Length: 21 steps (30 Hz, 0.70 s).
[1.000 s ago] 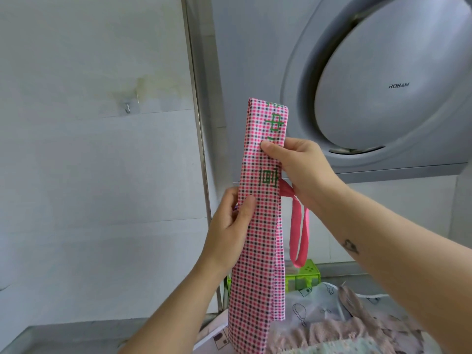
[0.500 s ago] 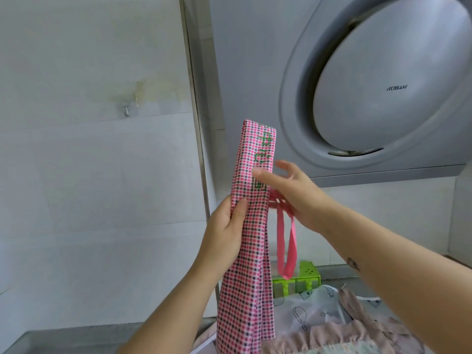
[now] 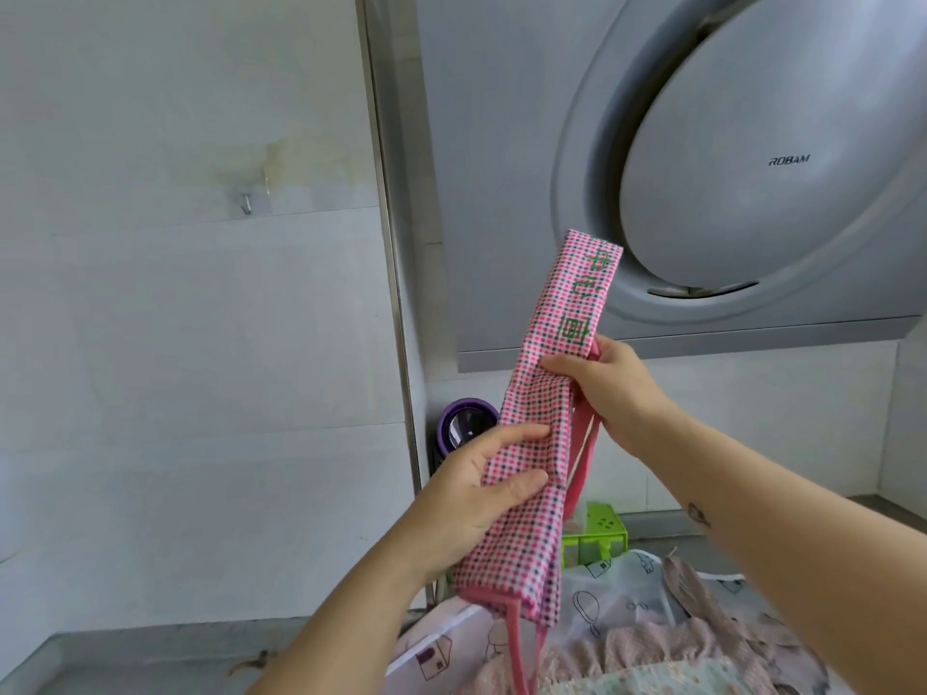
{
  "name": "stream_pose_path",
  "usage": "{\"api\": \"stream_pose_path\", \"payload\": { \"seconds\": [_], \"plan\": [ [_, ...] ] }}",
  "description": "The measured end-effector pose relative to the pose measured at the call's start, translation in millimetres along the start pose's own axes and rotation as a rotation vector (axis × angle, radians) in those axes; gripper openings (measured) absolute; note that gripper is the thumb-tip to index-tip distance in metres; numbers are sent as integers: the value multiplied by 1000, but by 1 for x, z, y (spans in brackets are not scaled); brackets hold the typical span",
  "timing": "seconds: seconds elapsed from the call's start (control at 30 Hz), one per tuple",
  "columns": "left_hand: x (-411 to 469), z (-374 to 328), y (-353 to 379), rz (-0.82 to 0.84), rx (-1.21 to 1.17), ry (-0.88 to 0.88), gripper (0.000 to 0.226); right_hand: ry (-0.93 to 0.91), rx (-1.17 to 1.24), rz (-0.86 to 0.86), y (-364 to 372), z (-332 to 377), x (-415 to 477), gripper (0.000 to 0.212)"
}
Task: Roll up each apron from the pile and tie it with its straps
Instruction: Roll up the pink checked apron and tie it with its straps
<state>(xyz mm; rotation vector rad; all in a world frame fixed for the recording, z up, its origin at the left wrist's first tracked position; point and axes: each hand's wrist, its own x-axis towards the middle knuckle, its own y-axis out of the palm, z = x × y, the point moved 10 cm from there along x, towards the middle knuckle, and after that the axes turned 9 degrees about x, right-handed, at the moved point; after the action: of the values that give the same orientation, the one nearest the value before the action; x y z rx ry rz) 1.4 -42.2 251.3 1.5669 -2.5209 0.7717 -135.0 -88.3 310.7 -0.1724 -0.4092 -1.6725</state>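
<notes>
Left hand [image 3: 464, 499] and right hand [image 3: 604, 381] are gripping the folded apron [image 3: 544, 413], fingers [image 3: 521, 481] curled round it. Slackening may be letting the folds open and the straps [image 3: 578, 464] beside it tangle.

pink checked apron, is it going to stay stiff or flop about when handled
Probably floppy: the pink checked apron creases and bends between the left hand and right hand gripping it. Likely light, held aloft without visible strain. Its pink strap hangs limp and may swing.
</notes>
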Motion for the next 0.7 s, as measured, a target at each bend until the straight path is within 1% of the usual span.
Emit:
{"api": "stream_pose_path", "payload": {
  "seconds": [0.03,0.1,0.13,0.2,0.27,0.33,0.37,0.43,0.53,0.57,0.6,0.63,0.7],
  "plan": [
    [0,3,0,16,-65,-39,33,13,9,-22,-4,-2,1,6],
    [1,7,-1,24,-168,-91,32,62,75,-35,-10,-11,4,14],
    [1,8,-2,29,-188,-103,32,107,132,-3,-8,-17,5,18],
    [2,11,-1,44,-195,-110,34,204,220,112,2,-26,1,17],
    [0,14,1,62,-210,-122,34,213,208,169,3,-29,2,13],
    [-1,18,5,93,-243,-143,33,101,113,133,-6,-21,6,16],
    [-2,20,7,109,-266,-154,33,18,10,110,-10,-15,8,17],
    [-2,22,10,133,-303,-164,32,-216,-297,111,-9,4,5,17],
    [-4,30,8,131,-342,-188,28,-614,-681,201,9,27,-16,25],
    [-5,32,8,135,-354,-203,25,-745,-779,270,17,30,-25,25],
    [-6,35,7,144,-365,-219,21,-839,-880,348,24,27,-32,31],
    [-7,37,7,152,-374,-239,17,-893,-962,411,29,22,-37,40],
    [-11,40,8,169,-407,-272,16,-917,-995,452,30,22,-40,46]
  ]
}}
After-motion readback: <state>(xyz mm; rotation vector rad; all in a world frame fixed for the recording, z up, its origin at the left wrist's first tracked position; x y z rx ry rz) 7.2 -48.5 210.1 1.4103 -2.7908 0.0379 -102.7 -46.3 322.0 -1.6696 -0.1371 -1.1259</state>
